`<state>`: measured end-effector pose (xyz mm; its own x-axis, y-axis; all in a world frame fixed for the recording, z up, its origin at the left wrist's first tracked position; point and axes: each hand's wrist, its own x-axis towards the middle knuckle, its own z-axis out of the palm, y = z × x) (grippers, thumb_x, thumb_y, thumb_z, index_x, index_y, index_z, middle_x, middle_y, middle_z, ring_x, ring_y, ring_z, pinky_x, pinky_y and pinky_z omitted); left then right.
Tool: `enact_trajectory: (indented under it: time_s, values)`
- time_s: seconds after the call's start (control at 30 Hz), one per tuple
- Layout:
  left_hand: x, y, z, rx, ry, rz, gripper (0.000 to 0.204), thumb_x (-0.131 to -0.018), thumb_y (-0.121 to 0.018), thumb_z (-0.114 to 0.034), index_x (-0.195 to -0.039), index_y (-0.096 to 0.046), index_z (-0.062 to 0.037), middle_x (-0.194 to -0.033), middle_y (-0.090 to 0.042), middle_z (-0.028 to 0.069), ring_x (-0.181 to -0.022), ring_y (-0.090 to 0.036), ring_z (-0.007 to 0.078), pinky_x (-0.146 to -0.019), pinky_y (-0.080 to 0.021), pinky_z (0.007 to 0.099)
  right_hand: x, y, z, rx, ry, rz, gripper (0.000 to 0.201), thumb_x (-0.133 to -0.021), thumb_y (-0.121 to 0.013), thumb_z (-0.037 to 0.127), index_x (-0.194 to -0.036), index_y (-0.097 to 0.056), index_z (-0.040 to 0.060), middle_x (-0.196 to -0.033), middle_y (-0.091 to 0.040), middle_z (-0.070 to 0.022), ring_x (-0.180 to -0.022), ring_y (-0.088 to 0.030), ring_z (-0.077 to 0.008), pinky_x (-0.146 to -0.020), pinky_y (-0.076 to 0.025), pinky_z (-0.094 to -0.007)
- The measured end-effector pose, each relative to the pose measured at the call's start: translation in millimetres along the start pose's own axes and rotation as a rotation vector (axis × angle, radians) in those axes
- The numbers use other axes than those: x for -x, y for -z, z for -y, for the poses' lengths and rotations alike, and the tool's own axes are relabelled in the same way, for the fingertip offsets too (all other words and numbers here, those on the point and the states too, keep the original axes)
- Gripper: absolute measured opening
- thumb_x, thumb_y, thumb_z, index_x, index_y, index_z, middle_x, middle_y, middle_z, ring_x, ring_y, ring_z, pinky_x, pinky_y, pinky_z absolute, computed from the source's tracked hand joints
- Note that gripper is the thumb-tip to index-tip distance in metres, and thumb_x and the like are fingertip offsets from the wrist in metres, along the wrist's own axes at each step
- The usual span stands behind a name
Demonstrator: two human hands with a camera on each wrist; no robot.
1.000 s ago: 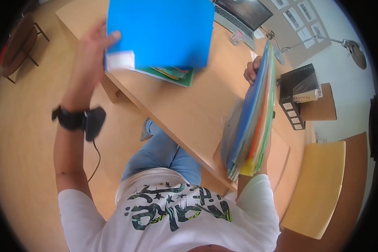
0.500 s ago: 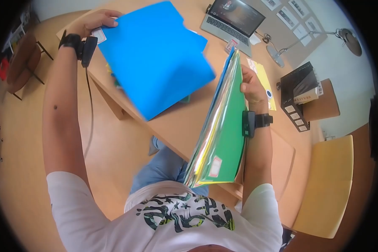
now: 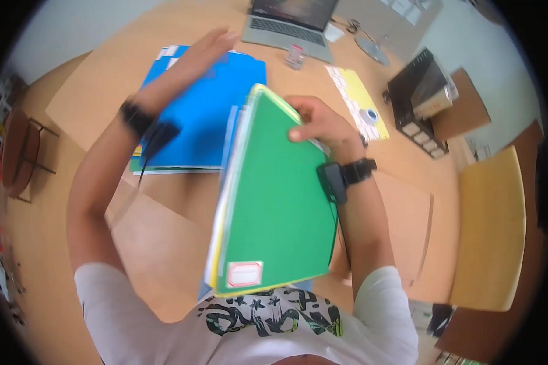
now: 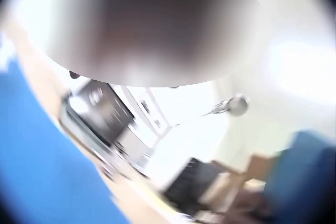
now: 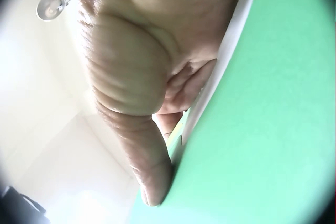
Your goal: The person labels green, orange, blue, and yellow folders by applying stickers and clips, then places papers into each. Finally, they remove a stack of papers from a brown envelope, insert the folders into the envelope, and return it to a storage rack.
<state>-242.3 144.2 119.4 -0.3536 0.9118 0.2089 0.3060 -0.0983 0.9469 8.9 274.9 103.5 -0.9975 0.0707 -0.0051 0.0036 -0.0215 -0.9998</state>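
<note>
My left hand (image 3: 192,67) is held over a pile of blue folders (image 3: 225,91) on the desk, fingers straight and holding nothing. Below the blue, green and other coloured edges peek out at the pile's near side. A thick stack of folders with a green folder (image 3: 280,201) outermost is gripped by my right hand (image 3: 319,125), thumb on the green face and fingers behind. The stack tilts in front of my chest, with a red-bordered label at its lower corner. In the right wrist view the thumb presses the green cover (image 5: 273,108); the left wrist view is blurred.
A laptop (image 3: 289,30) stands at the back of the desk, a small clear container (image 3: 295,56) before it. To the right are a yellow sheet (image 3: 365,100) with a roll of tape (image 3: 369,117) on it, a lamp base (image 3: 371,50), and a black file box (image 3: 417,100). A yellow chair back (image 3: 490,231) is further right.
The blue folder has come down onto the pile, and my left hand has let go of it and moved right. My right hand has brought its stack left, its green face turned into view.
</note>
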Motion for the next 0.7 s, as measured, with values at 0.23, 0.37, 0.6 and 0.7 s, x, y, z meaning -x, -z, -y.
enact_trajectory:
  time_s: [0.23, 0.37, 0.6, 0.7]
  values:
    - [188, -78, -19, 0.659, 0.54, 0.24, 0.058, -0.094, -0.055, -0.028, -0.14, -0.032, -0.0005, -0.131, -0.049, 0.0129, -0.117, -0.052, 0.0214, -0.096, -0.045, 0.0346, -7, -15, -7, 0.528, -0.071, 0.002, 0.056, -0.075, -0.078, 0.033, -0.115, -0.059, -0.0002, -0.099, -0.066, -0.0068, -0.09, -0.061, -0.0161, -0.083, -0.047, -0.0278]
    - [211, -88, 8, 0.758, 0.506, 0.136, 0.052, -0.091, -0.06, -0.015, -0.135, -0.037, 0.0008, -0.121, -0.054, 0.0122, -0.108, -0.057, 0.0208, -0.089, -0.05, 0.033, 30, -3, 3, 0.998, -0.015, -0.264, 0.068, -0.079, -0.069, 0.05, -0.125, -0.054, 0.0017, -0.113, -0.061, -0.0146, -0.106, -0.057, -0.0234, -0.094, -0.043, -0.0338]
    - [215, -93, 20, 0.896, 0.422, 0.097, 0.049, -0.09, -0.058, -0.011, -0.133, -0.039, 0.0008, -0.12, -0.055, 0.0121, -0.107, -0.058, 0.0208, -0.088, -0.05, 0.0329, 138, 49, 22, 1.055, -0.639, -0.183, 0.083, -0.077, -0.064, 0.061, -0.132, -0.049, 0.0014, -0.119, -0.056, -0.0163, -0.114, -0.05, -0.025, -0.098, -0.038, -0.0335]
    - [210, -97, 19, 0.929, 0.426, 0.102, 0.048, -0.09, -0.058, -0.011, -0.133, -0.04, 0.001, -0.121, -0.055, 0.0118, -0.107, -0.058, 0.0206, -0.088, -0.05, 0.0322, 158, 50, 14, 0.843, -0.514, -0.226, 0.083, -0.075, -0.067, 0.061, -0.132, -0.05, 0.0031, -0.113, -0.057, -0.0139, -0.106, -0.051, -0.0236, -0.096, -0.038, -0.0325]
